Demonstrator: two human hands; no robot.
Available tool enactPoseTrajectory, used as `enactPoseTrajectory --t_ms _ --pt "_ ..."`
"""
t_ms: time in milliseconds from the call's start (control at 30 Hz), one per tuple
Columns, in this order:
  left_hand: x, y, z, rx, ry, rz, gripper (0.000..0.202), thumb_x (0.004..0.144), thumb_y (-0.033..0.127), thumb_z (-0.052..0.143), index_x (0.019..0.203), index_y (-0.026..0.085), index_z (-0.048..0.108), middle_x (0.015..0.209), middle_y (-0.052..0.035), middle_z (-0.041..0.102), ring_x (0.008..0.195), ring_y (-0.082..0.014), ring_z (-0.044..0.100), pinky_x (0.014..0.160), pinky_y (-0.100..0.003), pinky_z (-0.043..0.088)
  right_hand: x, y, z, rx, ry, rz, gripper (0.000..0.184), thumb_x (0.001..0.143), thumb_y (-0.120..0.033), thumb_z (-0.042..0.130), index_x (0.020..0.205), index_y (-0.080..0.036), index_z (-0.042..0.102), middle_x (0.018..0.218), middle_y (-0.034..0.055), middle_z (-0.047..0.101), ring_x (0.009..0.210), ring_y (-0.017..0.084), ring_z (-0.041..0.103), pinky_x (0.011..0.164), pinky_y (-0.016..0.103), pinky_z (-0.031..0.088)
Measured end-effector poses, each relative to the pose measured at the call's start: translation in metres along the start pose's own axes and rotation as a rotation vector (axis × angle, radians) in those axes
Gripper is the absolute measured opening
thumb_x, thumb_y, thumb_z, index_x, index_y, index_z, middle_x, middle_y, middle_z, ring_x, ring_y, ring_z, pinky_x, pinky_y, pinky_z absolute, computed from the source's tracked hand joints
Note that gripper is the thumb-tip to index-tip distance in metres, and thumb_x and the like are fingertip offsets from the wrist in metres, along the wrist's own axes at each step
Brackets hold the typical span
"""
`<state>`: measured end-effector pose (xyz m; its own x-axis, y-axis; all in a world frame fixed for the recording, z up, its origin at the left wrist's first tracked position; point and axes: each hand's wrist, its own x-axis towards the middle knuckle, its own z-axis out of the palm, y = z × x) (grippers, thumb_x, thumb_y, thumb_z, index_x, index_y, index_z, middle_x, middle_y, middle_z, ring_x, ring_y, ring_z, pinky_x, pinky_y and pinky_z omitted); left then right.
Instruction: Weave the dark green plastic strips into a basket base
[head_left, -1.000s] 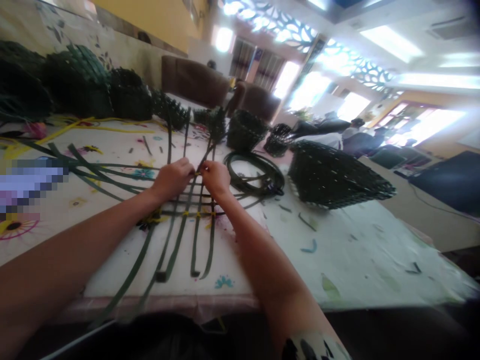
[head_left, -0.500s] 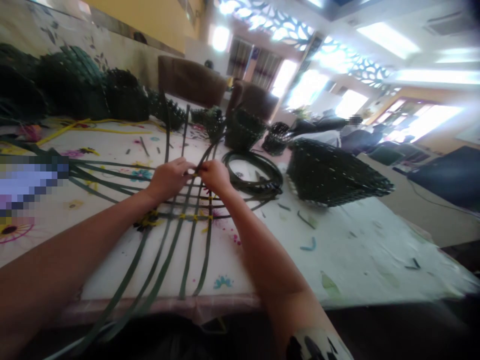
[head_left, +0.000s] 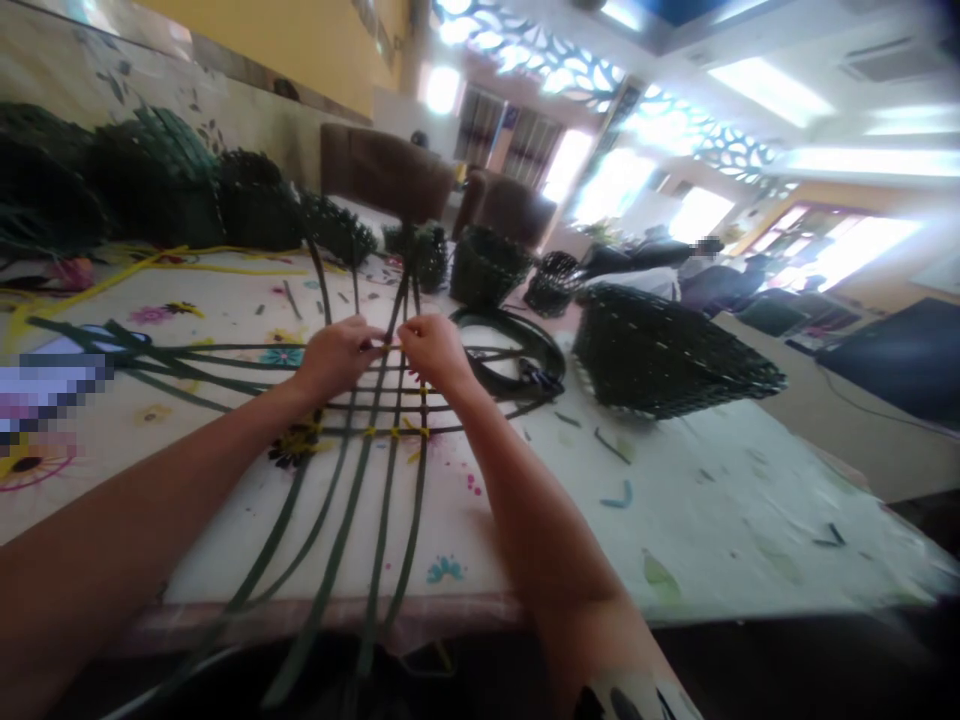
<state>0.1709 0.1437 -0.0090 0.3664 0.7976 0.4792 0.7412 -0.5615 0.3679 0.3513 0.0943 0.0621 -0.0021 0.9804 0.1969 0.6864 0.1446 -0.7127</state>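
Long dark green strips (head_left: 352, 500) lie crossed in a loose weave on the flowered tablecloth (head_left: 690, 500), several running toward me over the table's near edge and others running left. My left hand (head_left: 337, 355) and my right hand (head_left: 435, 350) meet at the far side of the crossing, fingers pinched on the strips there. Small yellow ties (head_left: 394, 432) show where the strips cross.
A coil of green strip (head_left: 517, 345) lies just right of my hands, with a dark woven basket (head_left: 667, 360) on its side beyond it. More woven baskets (head_left: 187, 190) line the table's far side. Chairs and people fill the room's back.
The woven strips have slid toward me, their ends now hanging over the table's near edge. Both hands stay pinched together at the same crossing.
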Motion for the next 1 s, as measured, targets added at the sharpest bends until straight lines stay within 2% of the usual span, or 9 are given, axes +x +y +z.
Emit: enactPoseTrajectory --t_ms 133,233,400,467,533,633,733,833,1000 --pt "0.004 -0.025 -0.002 -0.028 0.007 -0.07 0.034 0.088 0.038 0.065 0.107 0.019 0.086 0.095 -0.0099 0.076 0.089 -0.0251 0.069 0.078 -0.033 0.049 -0.015 -0.018 -0.015 0.024 0.354 -0.343 0.026 0.104 -0.026 0.054 0.088 -0.018 0.072 0.084 0.0031 0.066 0.087 0.017 0.066 0.081 0.029 0.053" --pt "0.006 -0.04 -0.006 -0.072 0.006 -0.148 0.036 0.084 0.04 0.066 0.105 0.017 0.085 0.098 -0.0104 0.078 0.089 -0.0248 0.07 0.079 -0.032 0.05 -0.032 -0.025 -0.038 0.08 0.611 -0.533 0.042 0.113 -0.037 0.036 0.113 -0.021 0.074 0.095 0.0041 0.065 0.095 0.017 0.069 0.077 0.028 0.053" --pt "0.009 -0.045 -0.012 -0.065 -0.008 -0.142 0.035 0.083 0.044 0.064 0.097 0.019 0.084 0.097 -0.0092 0.078 0.086 -0.0243 0.069 0.078 -0.032 0.05 -0.013 0.014 -0.091 0.017 1.141 -0.483 0.054 0.116 -0.044 0.023 0.117 -0.021 0.072 0.089 0.0046 0.06 0.077 0.014 0.069 0.067 0.029 0.052" --pt "0.009 -0.043 -0.012 -0.054 -0.01 -0.135 0.035 0.082 0.045 0.063 0.094 0.019 0.082 0.095 -0.0089 0.078 0.084 -0.0245 0.069 0.076 -0.032 0.049 0.007 0.044 -0.103 0.067 1.004 -0.363 0.053 0.115 -0.039 0.023 0.115 -0.021 0.073 0.082 0.0031 0.06 0.068 0.012 0.066 0.059 0.025 0.049" --pt "0.009 -0.041 -0.011 -0.051 -0.019 -0.124 0.033 0.082 0.046 0.062 0.091 0.02 0.081 0.091 -0.0081 0.078 0.082 -0.024 0.068 0.073 -0.032 0.049 0.023 0.072 -0.099 0.242 0.734 -0.182 0.032 0.109 -0.035 0.045 0.102 -0.019 0.072 0.071 -0.0012 0.058 0.058 0.01 0.058 0.052 0.022 0.043" --pt "0.008 -0.039 -0.009 -0.03 -0.034 -0.102 0.031 0.083 0.045 0.061 0.088 0.021 0.079 0.09 -0.0082 0.078 0.082 -0.0241 0.068 0.072 -0.032 0.049 0.029 0.095 -0.066 0.499 0.002 0.027 0.011 0.09 -0.027 0.073 0.093 -0.017 0.073 0.068 -0.003 0.062 0.056 0.01 0.057 0.053 0.021 0.046" --pt "0.007 -0.035 -0.008 0.012 -0.029 -0.085 0.03 0.083 0.044 0.061 0.088 0.021 0.079 0.097 -0.0098 0.08 0.086 -0.0259 0.069 0.074 -0.033 0.049 0.022 0.097 -0.024 0.617 -0.554 0.141 0.035 0.077 -0.02 0.084 0.11 -0.018 0.075 0.08 0.0009 0.073 0.065 0.015 0.069 0.059 0.025 0.057" --pt "0.005 -0.028 -0.006 0.016 -0.086 -0.114 0.032 0.083 0.046 0.06 0.088 0.022 0.079 0.089 -0.0086 0.08 0.084 -0.027 0.07 0.07 -0.033 0.047 0.016 0.091 0.004 0.792 -0.621 0.122 0.045 0.079 -0.021 0.083 0.122 -0.022 0.071 0.089 0.0005 0.076 0.072 0.014 0.071 0.066 0.025 0.061" --pt "0.005 -0.021 -0.004 -0.022 -0.196 -0.121 0.029 0.08 0.046 0.057 0.076 0.023 0.073 0.07 -0.0062 0.073 0.075 -0.027 0.069 0.066 -0.033 0.043 0.014 0.084 0.024 0.916 -0.648 0.083 0.022 0.089 -0.031 0.081 0.103 -0.02 0.068 0.087 0.0008 0.075 0.075 0.014 0.072 0.07 0.025 0.062"
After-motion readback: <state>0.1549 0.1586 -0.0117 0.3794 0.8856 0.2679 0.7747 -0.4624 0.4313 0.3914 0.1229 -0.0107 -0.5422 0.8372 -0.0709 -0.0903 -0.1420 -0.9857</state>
